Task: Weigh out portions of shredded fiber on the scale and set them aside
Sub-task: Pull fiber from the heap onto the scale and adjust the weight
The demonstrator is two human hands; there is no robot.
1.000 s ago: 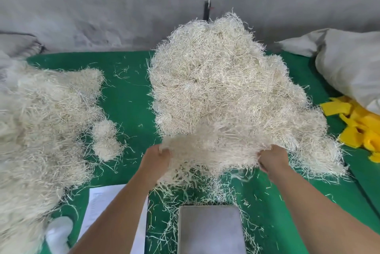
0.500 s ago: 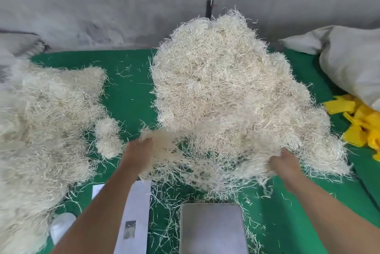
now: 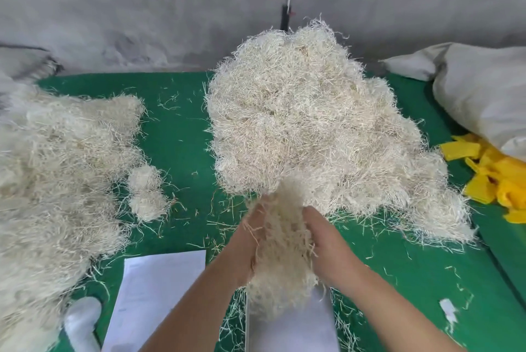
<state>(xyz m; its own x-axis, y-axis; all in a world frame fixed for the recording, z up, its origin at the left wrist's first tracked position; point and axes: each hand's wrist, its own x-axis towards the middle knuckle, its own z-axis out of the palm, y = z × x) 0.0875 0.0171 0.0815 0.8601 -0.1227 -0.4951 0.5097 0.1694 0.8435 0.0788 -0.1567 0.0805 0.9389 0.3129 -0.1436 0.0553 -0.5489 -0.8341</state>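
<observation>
Left hand and right hand pressing a clump of pale shredded fiber between them above the grey metal scale platform at the green table's near edge, large pale fiber heap mid-table, second heap at left edge, white paper sheet, yellow fabric pieces at right edge.

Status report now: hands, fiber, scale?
Both hands, left and right, hold one fiber bundle. Bundle above scale. Nothing blocking.

A white paper sheet lies on the green cloth, yellow pieces beside a pale sack.
</observation>
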